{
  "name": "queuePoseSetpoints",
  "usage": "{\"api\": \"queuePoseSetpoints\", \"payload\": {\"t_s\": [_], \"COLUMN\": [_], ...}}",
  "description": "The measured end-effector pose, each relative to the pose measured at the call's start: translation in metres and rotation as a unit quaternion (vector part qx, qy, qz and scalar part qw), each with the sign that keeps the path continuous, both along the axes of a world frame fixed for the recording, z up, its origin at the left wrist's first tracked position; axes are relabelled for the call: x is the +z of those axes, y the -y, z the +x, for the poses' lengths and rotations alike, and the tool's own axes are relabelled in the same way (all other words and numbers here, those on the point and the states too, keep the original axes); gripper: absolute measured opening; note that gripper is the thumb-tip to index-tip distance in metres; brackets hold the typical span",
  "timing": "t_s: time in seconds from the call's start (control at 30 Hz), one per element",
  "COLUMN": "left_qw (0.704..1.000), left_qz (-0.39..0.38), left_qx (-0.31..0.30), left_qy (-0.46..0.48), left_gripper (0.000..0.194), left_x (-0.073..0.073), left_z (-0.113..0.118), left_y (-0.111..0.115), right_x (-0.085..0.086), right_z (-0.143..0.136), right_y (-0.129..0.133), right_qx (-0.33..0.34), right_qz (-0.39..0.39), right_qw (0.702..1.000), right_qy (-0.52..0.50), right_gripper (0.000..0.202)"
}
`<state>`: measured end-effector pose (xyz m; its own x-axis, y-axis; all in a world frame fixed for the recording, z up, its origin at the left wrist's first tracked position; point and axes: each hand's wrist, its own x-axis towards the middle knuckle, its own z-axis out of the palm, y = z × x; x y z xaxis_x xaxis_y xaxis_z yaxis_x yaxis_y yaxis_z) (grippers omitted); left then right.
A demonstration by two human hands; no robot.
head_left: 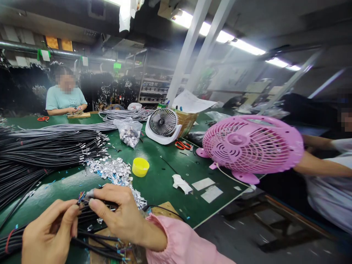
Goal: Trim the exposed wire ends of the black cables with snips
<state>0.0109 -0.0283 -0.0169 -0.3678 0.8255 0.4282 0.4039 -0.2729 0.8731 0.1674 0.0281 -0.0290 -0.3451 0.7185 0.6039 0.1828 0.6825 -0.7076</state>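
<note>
My left hand [52, 231] pinches a black cable near its end, thumb against the fingers. Thin coloured wires [81, 197] fan out above those fingertips. Just to their right, my right hand [123, 211] has thumb and forefinger drawn together, with a grey cover on one fingertip; what lies between them is hidden. Beneath both hands run more black cables [101, 240] with stripped, coloured ends, partly over a wooden board [96, 253]. A red band [10, 240] ties a bundle at the left.
Scraps of foil [112, 170] are heaped beyond my hands, beside a yellow ring-shaped container [140, 167]. Black cable bundles [41, 154] fill the left. A white fan [163, 126], a pink fan [247, 146] and red scissors [183, 145] stand or lie rightward. One person [66, 99] works opposite.
</note>
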Motion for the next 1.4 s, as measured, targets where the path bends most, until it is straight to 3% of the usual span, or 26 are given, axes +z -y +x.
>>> {"api": "queuePoseSetpoints", "payload": {"t_s": [0.17,0.3,0.47,0.57,0.73,0.8,0.9,1.03,1.07,1.17,1.27,1.33,1.4], "left_qw": [0.991,0.971,0.983,0.986,0.994,0.993,0.989,0.985,0.983,0.973,0.959,0.944,0.928], "left_qz": [-0.09,-0.166,-0.12,-0.101,-0.026,-0.024,-0.041,-0.024,-0.026,-0.078,-0.158,-0.219,-0.274], "left_qx": [-0.097,-0.168,-0.135,-0.128,-0.103,-0.112,-0.116,-0.132,-0.144,-0.199,-0.234,-0.238,-0.225], "left_qy": [0.001,0.038,0.039,0.032,-0.004,-0.036,-0.086,-0.111,-0.11,-0.089,-0.003,0.069,0.118], "left_gripper": [0.061,0.062,0.053,0.051,0.052,0.059,0.063,0.054,0.052,0.055,0.064,0.069,0.072], "left_x": [-0.001,-0.004,-0.002,0.0,0.011,0.017,0.022,0.018,0.017,0.012,0.009,0.008,0.01], "left_z": [-0.018,-0.03,-0.031,-0.025,-0.007,-0.003,-0.002,-0.008,-0.01,-0.016,-0.017,-0.014,-0.01], "left_y": [-0.006,-0.008,-0.006,-0.005,-0.006,-0.007,-0.009,-0.009,-0.009,-0.007,-0.006,-0.006,-0.008], "right_x": [0.011,0.006,0.0,0.002,-0.003,-0.006,-0.01,-0.005,-0.002,0.004,0.005,0.002,-0.001], "right_z": [-0.002,0.001,0.003,0.001,0.0,0.0,0.001,0.002,0.003,0.002,0.001,0.0,-0.001], "right_y": [0.0,-0.001,-0.002,-0.002,-0.005,-0.006,-0.008,-0.01,-0.011,-0.012,-0.013,-0.013,-0.013], "right_qx": [0.011,0.027,0.026,0.016,0.021,0.035,0.062,0.096,0.11,0.159,0.196,0.146,0.079], "right_qz": [0.067,-0.029,-0.114,-0.071,-0.003,0.027,0.09,0.07,0.052,-0.047,-0.153,-0.099,0.009], "right_qw": [0.996,0.999,0.992,0.997,1.0,0.999,0.993,0.993,0.993,0.986,0.969,0.984,0.995], "right_qy": [0.066,-0.005,-0.039,-0.021,0.004,0.025,0.047,0.022,0.009,-0.028,-0.007,0.027,0.063], "right_gripper": [0.027,0.023,0.029,0.032,0.018,0.008,0.015,0.004,0.01,0.029,0.037,0.035,0.027]}}
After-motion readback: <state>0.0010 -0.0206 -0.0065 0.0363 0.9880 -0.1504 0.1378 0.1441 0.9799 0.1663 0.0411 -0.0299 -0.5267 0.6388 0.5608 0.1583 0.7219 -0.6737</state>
